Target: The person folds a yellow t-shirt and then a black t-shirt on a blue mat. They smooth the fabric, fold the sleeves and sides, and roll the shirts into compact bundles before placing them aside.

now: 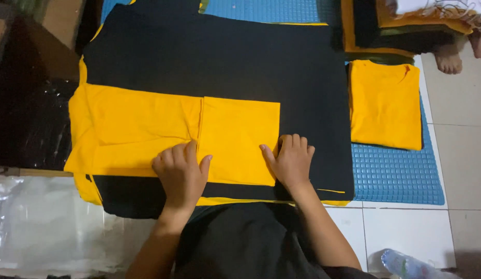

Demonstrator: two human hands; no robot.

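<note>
We start with the black board [225, 57], which lies flat over the blue mat [401, 175] and fills most of the floor in front of us. Across its lower half lies the yellow shirt [147, 129], partly folded, its right part doubled into a neat panel with a crease running down the middle. A folded yellow shirt [385, 103] sits just beside the board on the right, and a clear plastic sheet [39, 222] lies at lower left. Our left hand [181, 173] presses flat on the crease, fingers spread, gripping nothing. Our right hand [292, 160] rests open on the panel's right edge, also holding nothing. We judge the loose left part could bunch or slide if either palm lifts unevenly, skewing the fold.
</note>
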